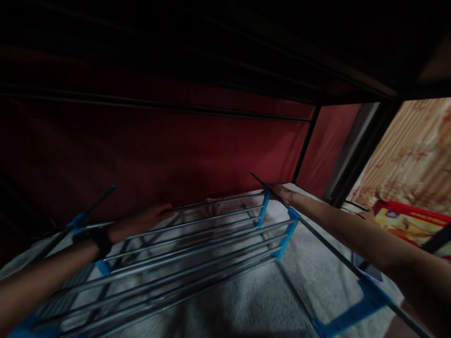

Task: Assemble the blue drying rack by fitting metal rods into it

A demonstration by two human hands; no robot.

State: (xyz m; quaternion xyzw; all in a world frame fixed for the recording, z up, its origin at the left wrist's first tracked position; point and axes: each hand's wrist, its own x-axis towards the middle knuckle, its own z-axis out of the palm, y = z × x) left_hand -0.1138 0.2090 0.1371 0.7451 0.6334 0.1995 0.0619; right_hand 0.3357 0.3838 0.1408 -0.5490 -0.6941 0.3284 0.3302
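Blue brackets (pixel 362 305): nearest at lower right, joined to the long side pole; others hold the tube ends.
Rack (pixel 211 245): metal tubes in rows, standing on the grey floor (pixel 306 272) between both arms.
Left hand (pixel 157 216): on the rear top tube, fingers forward; whether they wrap it, I cannot tell.
Band (pixel 103 241): black, around the left wrist.
Right hand (pixel 280 191): at the rear right bracket and pole; grip too dim to tell.
Box (pixel 405 221): red and yellow, beyond the right forearm.
Red sheet (pixel 176 155): behind the rack.
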